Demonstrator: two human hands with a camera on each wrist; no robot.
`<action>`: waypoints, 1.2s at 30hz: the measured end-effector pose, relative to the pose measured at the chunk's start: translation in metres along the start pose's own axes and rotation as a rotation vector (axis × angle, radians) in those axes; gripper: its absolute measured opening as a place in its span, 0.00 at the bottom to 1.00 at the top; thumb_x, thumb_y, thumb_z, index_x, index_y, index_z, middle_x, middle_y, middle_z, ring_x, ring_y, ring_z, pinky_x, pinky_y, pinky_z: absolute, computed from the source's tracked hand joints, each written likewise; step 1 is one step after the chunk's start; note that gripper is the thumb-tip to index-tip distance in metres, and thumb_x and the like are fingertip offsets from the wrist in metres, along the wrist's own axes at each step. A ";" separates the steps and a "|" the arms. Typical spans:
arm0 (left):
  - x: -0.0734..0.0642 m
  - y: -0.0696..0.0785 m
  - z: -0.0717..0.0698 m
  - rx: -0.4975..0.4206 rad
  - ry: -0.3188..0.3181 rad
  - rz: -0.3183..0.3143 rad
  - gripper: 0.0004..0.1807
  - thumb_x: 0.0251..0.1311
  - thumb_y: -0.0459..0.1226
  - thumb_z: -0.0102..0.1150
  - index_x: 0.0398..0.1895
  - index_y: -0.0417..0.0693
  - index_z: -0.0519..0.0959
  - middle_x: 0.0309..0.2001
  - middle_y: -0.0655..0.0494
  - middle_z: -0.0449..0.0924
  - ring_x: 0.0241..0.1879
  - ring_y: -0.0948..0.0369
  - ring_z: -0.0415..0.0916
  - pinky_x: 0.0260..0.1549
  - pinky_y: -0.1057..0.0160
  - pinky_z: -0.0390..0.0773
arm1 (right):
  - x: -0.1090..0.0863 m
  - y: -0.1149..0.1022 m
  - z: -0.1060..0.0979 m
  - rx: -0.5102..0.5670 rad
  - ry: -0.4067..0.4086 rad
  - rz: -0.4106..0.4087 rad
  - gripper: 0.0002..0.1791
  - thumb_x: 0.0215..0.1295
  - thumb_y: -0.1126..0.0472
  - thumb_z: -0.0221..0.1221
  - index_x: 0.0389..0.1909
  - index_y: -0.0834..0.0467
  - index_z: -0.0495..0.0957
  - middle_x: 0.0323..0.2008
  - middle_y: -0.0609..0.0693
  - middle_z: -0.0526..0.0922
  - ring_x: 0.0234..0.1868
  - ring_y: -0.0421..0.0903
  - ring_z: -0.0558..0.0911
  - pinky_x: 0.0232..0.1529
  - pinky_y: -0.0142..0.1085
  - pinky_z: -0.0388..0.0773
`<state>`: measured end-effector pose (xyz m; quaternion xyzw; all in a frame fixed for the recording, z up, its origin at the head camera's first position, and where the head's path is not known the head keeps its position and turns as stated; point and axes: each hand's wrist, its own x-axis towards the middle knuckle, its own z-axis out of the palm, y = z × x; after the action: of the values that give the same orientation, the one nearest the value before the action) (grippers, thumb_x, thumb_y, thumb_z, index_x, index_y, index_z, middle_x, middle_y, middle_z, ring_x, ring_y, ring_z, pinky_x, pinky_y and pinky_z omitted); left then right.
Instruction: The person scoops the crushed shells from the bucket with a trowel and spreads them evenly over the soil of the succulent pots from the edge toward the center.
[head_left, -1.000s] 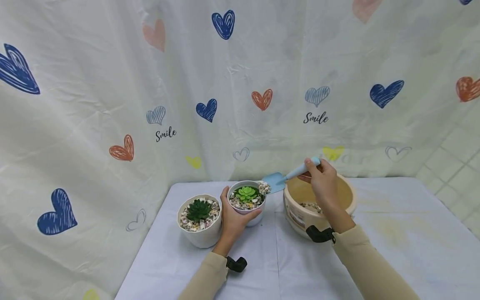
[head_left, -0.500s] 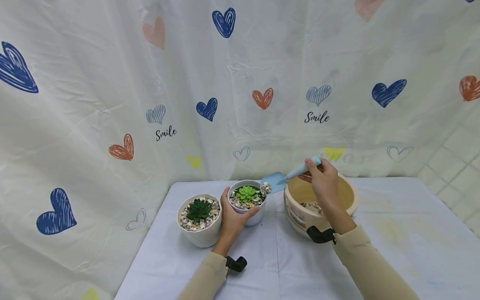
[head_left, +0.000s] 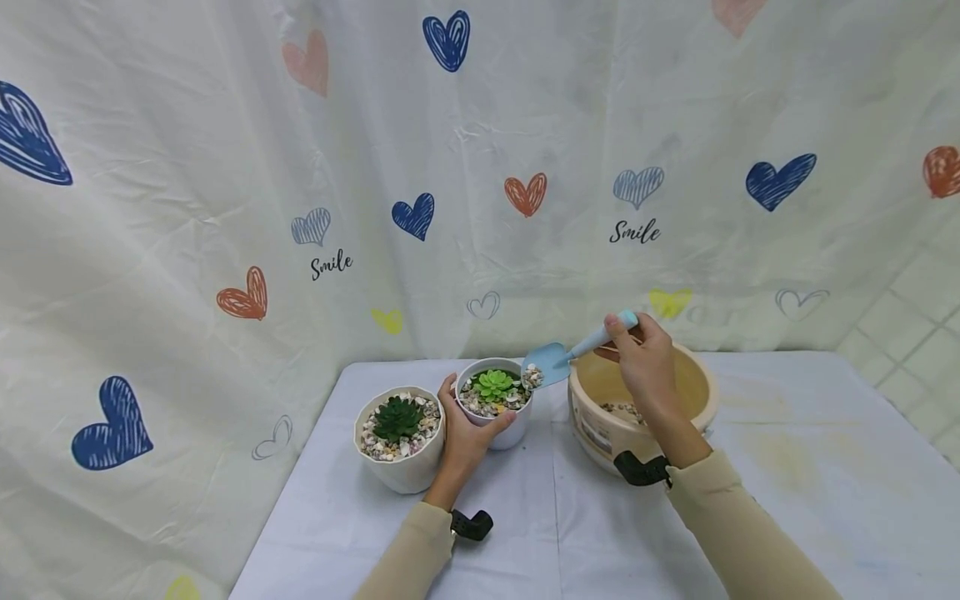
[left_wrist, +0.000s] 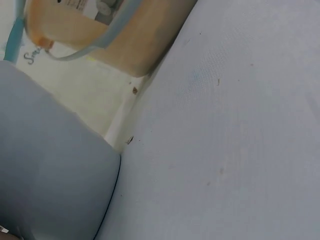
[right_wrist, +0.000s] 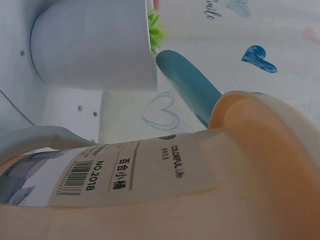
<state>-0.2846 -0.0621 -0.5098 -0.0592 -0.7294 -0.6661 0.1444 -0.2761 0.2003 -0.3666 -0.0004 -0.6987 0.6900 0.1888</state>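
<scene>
My left hand (head_left: pixel 467 437) grips a small white flowerpot (head_left: pixel 513 435), its thumb across the front and its fingers along the left side. Inside the pot are a light-green succulent (head_left: pixel 494 384) and small pebbles. The right hand (head_left: pixel 647 367) holds a light-blue trowel (head_left: pixel 550 362) by its handle. The trowel's blade slopes down to the pot's right rim, with a little heap of pebbles (head_left: pixel 532 377) at its tip. In the right wrist view the blade (right_wrist: pixel 187 82) shows beside the white pot (right_wrist: pixel 95 45); the left wrist view shows the pot's side (left_wrist: pixel 50 150), not the fingers.
Left of my left hand stands a larger white pot (head_left: pixel 405 477) with a dark-green succulent and pebbles. A beige bucket (head_left: pixel 596 432) with pebbles at its bottom sits under my right forearm. Behind the cloth-covered table (head_left: pixel 795 517) hangs a heart-print curtain (head_left: pixel 555 275).
Compared with a second ago, the pebble heap at the trowel's tip looks smaller. Both hands and the pots stay nearly where they were; the head view has shifted slightly.
</scene>
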 end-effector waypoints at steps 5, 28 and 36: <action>0.001 -0.001 -0.001 -0.021 -0.014 0.013 0.61 0.43 0.46 0.83 0.75 0.64 0.48 0.72 0.50 0.60 0.70 0.53 0.64 0.71 0.47 0.63 | -0.001 0.001 0.001 -0.021 -0.019 -0.025 0.21 0.74 0.47 0.57 0.50 0.62 0.74 0.40 0.49 0.79 0.40 0.37 0.88 0.46 0.34 0.86; 0.001 -0.002 -0.004 -0.069 -0.058 0.063 0.59 0.48 0.45 0.78 0.80 0.60 0.50 0.76 0.45 0.53 0.73 0.49 0.56 0.72 0.44 0.57 | -0.003 0.003 0.003 -0.054 -0.019 -0.124 0.20 0.74 0.48 0.58 0.49 0.63 0.75 0.42 0.49 0.79 0.42 0.40 0.85 0.45 0.33 0.85; 0.003 -0.006 -0.005 -0.180 -0.125 0.085 0.53 0.54 0.38 0.70 0.79 0.59 0.47 0.77 0.45 0.54 0.72 0.50 0.61 0.71 0.50 0.60 | -0.002 0.005 0.003 -0.060 -0.032 -0.167 0.20 0.75 0.51 0.58 0.52 0.66 0.75 0.42 0.45 0.78 0.42 0.37 0.85 0.45 0.31 0.85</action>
<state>-0.2888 -0.0683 -0.5147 -0.1443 -0.6708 -0.7173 0.1211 -0.2760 0.1968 -0.3718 0.0632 -0.7195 0.6506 0.2347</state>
